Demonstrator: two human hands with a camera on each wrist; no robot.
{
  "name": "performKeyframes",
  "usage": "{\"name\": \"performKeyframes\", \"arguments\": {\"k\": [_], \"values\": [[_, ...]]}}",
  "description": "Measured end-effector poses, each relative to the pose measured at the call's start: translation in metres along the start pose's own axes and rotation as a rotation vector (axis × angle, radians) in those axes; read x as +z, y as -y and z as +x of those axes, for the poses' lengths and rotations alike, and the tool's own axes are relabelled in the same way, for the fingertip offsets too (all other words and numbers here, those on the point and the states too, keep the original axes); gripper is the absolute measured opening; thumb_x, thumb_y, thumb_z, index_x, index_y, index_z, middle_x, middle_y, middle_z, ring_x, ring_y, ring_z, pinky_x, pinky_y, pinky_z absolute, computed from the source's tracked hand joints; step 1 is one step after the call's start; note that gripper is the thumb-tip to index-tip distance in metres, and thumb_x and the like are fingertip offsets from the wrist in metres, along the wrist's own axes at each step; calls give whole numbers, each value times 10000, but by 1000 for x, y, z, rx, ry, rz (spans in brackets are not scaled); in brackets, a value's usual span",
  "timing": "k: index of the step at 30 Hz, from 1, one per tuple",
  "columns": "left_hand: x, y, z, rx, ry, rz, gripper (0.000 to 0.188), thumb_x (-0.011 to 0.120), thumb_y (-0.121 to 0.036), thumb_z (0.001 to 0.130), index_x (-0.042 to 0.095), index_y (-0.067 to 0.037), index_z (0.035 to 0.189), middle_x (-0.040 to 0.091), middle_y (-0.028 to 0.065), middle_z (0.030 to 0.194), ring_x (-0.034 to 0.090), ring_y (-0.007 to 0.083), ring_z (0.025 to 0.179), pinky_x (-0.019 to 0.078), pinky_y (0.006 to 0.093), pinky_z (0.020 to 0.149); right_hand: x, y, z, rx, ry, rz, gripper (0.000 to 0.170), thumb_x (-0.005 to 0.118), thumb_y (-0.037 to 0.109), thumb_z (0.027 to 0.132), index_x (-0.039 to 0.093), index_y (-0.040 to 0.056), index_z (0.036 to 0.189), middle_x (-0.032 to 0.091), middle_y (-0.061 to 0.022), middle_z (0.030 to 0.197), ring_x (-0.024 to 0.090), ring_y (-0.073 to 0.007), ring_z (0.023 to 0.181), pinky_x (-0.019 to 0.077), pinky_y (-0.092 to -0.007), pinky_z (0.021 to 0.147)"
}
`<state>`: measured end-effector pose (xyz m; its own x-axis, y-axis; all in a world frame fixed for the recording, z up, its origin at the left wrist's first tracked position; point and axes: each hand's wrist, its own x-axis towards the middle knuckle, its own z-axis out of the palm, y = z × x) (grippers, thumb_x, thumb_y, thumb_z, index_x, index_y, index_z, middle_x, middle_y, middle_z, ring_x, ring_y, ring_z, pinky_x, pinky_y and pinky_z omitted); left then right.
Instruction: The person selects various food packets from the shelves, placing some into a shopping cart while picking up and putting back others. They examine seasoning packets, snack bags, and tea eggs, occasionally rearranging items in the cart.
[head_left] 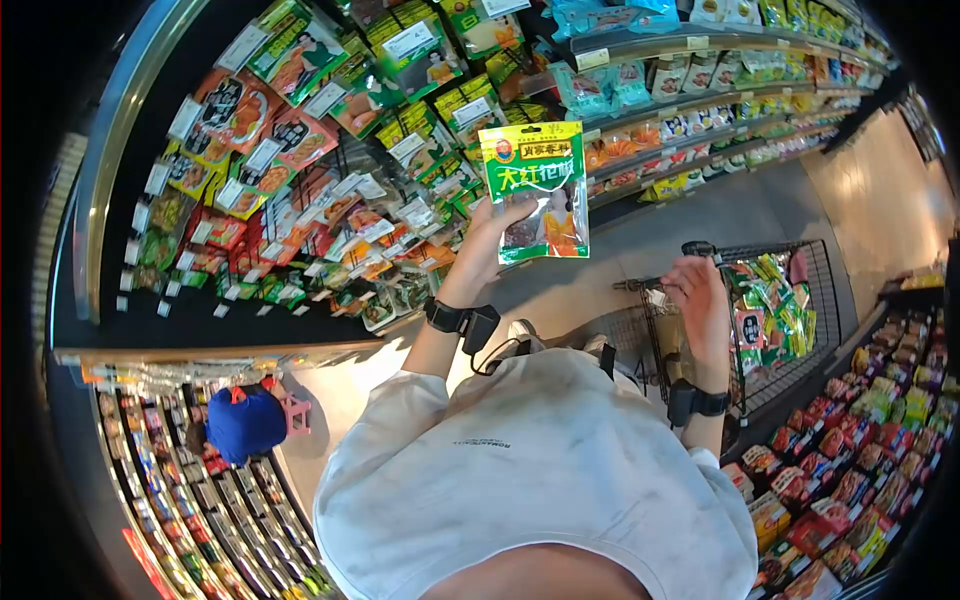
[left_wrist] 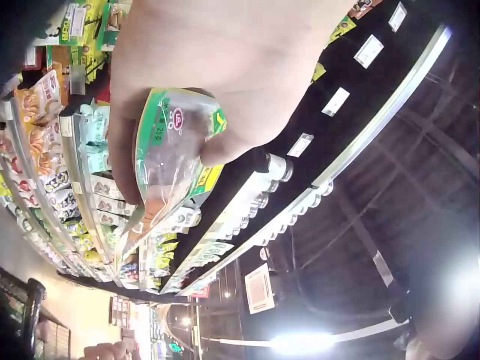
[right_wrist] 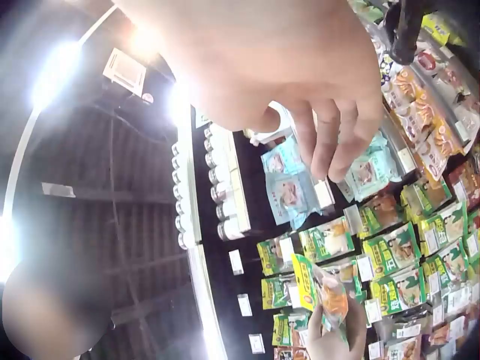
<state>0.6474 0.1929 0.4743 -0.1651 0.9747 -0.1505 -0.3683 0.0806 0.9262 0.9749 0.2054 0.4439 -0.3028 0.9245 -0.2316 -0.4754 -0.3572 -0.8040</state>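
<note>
In the head view my left hand (head_left: 484,240) pinches a packet of dried Sichuan peppercorns (head_left: 548,240) by its left side, thumb across the front. The packet is green and yellow with a clear window and stands upright, printed face toward me. In the left wrist view the packet (left_wrist: 169,150) shows its back between thumb and fingers. My right hand (head_left: 703,305) is raised near the handle side of a black wire shopping cart (head_left: 833,300). Its fingers are loosely bent and hold nothing, as the right wrist view also shows.
Hanging spice packets (head_left: 410,60) fill the rack ahead and left. Shelves of bagged snacks (head_left: 700,75) run off to the right. Several packets (head_left: 770,300) lie in the cart. A display of packaged food (head_left: 850,440) stands at lower right. A person in blue (head_left: 245,422) is at lower left.
</note>
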Motion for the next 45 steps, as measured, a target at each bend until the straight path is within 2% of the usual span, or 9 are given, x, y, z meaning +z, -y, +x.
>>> {"name": "performKeyframes", "arguments": {"k": [5,10,19,26,30,33,37,39,45], "values": [[10,9,-3,-71,-210,-98,380,675,-244,936,602,14,1206,664,93,1175,623,147,1075,500,305,917,-66,-2,-2,-16,-49,92,373,448,367,1054,599,30,1099,637,-66,967,615,-176,953,474,-316,880],[-2,28,-8,-141,-238,74,338,663,-238,944,643,45,1127,709,76,1011,674,132,840,527,275,757,-99,-8,0,-2,-100,115,363,454,370,1050,599,40,1093,631,-44,946,606,-165,942,469,-311,863],[-61,41,6,1,-324,-96,312,643,-141,941,620,35,1197,668,96,1164,627,146,1024,484,296,915,-83,-16,21,-12,-175,100,378,462,406,1042,601,55,1070,622,-41,917,588,-172,901,453,-310,856],[-94,-16,33,136,-331,108,364,649,-310,980,663,14,1145,689,47,1105,605,91,999,453,271,897,-23,-27,36,-25,-252,45,400,442,407,1048,596,39,1044,617,-51,879,597,-173,854,469,-300,811],[-117,-32,57,257,-354,128,310,672,-341,964,700,-32,980,638,-29,850,505,41,722,379,238,631,25,-34,47,-40,-238,15,410,431,414,1052,588,36,1038,616,-54,882,602,-167,866,473,-286,799],[-128,-65,71,382,-370,162,280,676,-300,968,658,-40,1072,619,-24,980,534,68,908,416,261,838,49,-38,52,-19,-223,-29,427,427,434,1050,588,39,1035,625,-58,874,610,-176,873,476,-287,803],[-115,-139,90,636,-341,22,225,659,-255,981,614,-58,884,525,-73,803,411,27,737,325,230,653,66,-46,52,-7,-266,-39,440,428,454,1046,600,50,1029,637,-60,868,623,-186,864,489,-299,807],[-114,-169,103,736,-336,27,214,631,-219,994,619,-5,992,584,-48,932,474,35,846,387,215,768,71,-48,48,-27,-293,-46,444,430,461,1044,606,53,1030,640,-59,871,630,-190,861,497,-306,804],[-109,-226,155,782,-188,-129,267,643,-213,948,641,33,1054,632,-23,920,509,45,837,414,239,729,63,-56,48,1,-258,-98,457,428,473,1035,608,54,1062,642,-63,873,630,-219,853,506,-336,762]]}}
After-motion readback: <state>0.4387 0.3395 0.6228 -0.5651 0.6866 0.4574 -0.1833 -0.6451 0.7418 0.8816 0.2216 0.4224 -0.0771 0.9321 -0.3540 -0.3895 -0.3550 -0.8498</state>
